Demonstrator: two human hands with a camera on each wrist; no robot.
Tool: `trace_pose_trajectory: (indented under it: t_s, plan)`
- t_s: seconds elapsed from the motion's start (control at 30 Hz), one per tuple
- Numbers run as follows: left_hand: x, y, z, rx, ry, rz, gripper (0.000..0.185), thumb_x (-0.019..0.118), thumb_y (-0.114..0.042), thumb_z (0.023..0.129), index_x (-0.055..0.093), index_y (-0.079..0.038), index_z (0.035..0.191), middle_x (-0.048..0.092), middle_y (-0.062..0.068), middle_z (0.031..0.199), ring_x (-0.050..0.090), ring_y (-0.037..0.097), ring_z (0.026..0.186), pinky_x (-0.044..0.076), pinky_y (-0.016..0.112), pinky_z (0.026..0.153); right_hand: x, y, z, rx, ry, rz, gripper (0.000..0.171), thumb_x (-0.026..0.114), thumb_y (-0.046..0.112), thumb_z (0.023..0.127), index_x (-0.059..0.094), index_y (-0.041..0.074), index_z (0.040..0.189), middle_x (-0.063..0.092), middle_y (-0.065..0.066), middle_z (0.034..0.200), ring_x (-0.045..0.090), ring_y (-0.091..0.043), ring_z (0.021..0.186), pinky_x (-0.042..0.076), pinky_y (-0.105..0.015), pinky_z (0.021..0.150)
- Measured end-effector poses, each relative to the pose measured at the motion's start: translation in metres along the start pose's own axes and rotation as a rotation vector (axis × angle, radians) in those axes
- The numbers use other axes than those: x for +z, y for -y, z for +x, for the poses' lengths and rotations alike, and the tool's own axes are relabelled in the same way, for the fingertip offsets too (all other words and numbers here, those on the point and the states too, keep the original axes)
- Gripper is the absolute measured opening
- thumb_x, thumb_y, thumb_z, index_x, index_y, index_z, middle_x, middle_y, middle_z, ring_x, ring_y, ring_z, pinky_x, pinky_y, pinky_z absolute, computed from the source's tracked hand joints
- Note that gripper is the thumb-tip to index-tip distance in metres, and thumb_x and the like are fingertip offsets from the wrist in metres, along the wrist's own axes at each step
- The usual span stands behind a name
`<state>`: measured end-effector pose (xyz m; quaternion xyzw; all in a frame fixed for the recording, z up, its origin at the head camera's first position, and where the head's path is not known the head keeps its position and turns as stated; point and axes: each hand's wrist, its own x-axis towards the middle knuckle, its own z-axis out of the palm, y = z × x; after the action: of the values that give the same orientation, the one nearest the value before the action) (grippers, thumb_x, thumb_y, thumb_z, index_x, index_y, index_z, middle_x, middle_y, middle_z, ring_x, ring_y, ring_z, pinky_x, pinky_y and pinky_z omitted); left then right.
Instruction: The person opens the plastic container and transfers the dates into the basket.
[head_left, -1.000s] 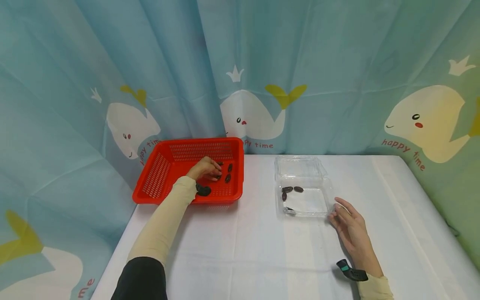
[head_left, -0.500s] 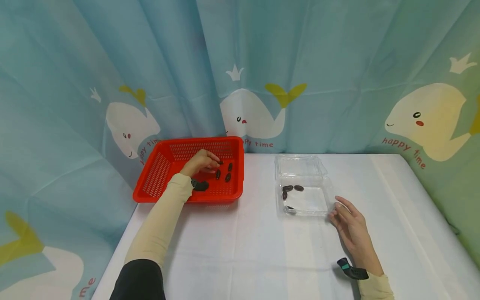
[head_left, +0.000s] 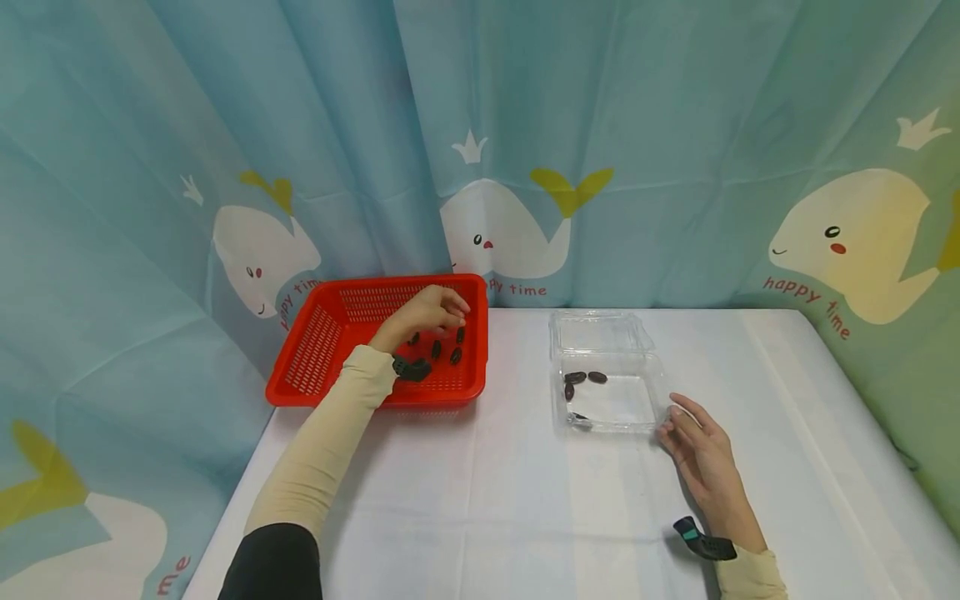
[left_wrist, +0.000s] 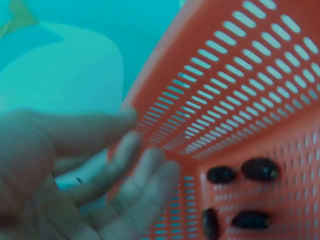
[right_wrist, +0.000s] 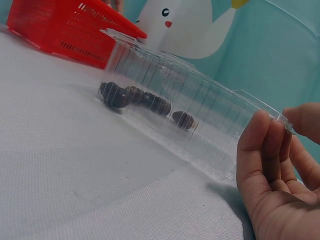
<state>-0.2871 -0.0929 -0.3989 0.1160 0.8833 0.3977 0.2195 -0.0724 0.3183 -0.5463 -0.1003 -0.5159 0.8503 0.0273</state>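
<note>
From the head view, the left hand [head_left: 423, 315] hovers over the red basket [head_left: 315, 354], fingers loosely curled, with the dark dates [head_left: 444, 348] just below and toward the person, long axes running front to back. The left wrist view shows relaxed, empty fingers [left_wrist: 125, 170] and four dates [left_wrist: 240, 195] on the basket floor to their right. In the right wrist view, the right hand [right_wrist: 275, 180] touches the clear box [right_wrist: 200, 125] corner (dates inside), fingers [right_wrist: 260, 145] nearly straight

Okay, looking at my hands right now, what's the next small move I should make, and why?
Probably lower the left hand back onto one of the dark dates in the red basket. The left wrist view shows its fingers relaxed and holding nothing, with four dates lying loose on the basket floor. The right hand already steadies the clear box, where other dates lie.
</note>
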Motion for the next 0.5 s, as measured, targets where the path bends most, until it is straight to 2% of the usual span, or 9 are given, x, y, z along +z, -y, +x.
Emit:
trace_pose_trajectory:
  t_s: [0.13, 0.2, 0.33, 0.5]
  plan:
    - [0.006, -0.016, -0.005, 0.141, 0.031, 0.170, 0.031, 0.070, -0.008, 0.099, 0.068, -0.003, 0.129, 0.068, 0.016, 0.126, 0.066, 0.031, 0.102, 0.061, 0.045, 0.092, 0.000, 0.000, 0.000, -0.003, 0.005, -0.007, 0.031, 0.056, 0.009, 0.108, 0.056, 0.016, 0.138, 0.061, 0.005, 0.108, 0.065, -0.002, 0.088, 0.058, -0.016, 0.079]
    - [0.009, -0.022, -0.006, 0.194, 0.048, 0.217, 0.030, 0.070, -0.008, 0.099, 0.068, -0.005, 0.128, 0.069, 0.014, 0.125, 0.066, 0.030, 0.102, 0.061, 0.041, 0.090, 0.000, 0.000, 0.000, -0.005, 0.007, -0.009, 0.033, 0.056, 0.009, 0.108, 0.055, 0.015, 0.140, 0.061, 0.005, 0.108, 0.065, -0.002, 0.088, 0.058, -0.016, 0.079]
    - [0.015, -0.032, -0.007, 0.277, 0.090, 0.292, 0.030, 0.070, -0.011, 0.099, 0.069, -0.007, 0.129, 0.070, 0.011, 0.126, 0.066, 0.026, 0.109, 0.060, 0.031, 0.086, 0.000, -0.001, 0.000, -0.006, 0.007, -0.012, 0.034, 0.056, 0.010, 0.108, 0.055, 0.014, 0.141, 0.061, 0.005, 0.107, 0.065, -0.002, 0.088, 0.059, -0.016, 0.079]
    - [0.025, -0.043, -0.007, 0.351, 0.185, 0.327, 0.029, 0.067, -0.012, 0.100, 0.068, -0.009, 0.128, 0.071, 0.008, 0.125, 0.066, 0.025, 0.113, 0.059, 0.031, 0.091, 0.000, 0.000, -0.001, -0.004, 0.012, -0.002, 0.035, 0.055, 0.008, 0.108, 0.053, 0.012, 0.143, 0.062, 0.004, 0.107, 0.065, -0.002, 0.088, 0.059, -0.016, 0.079]
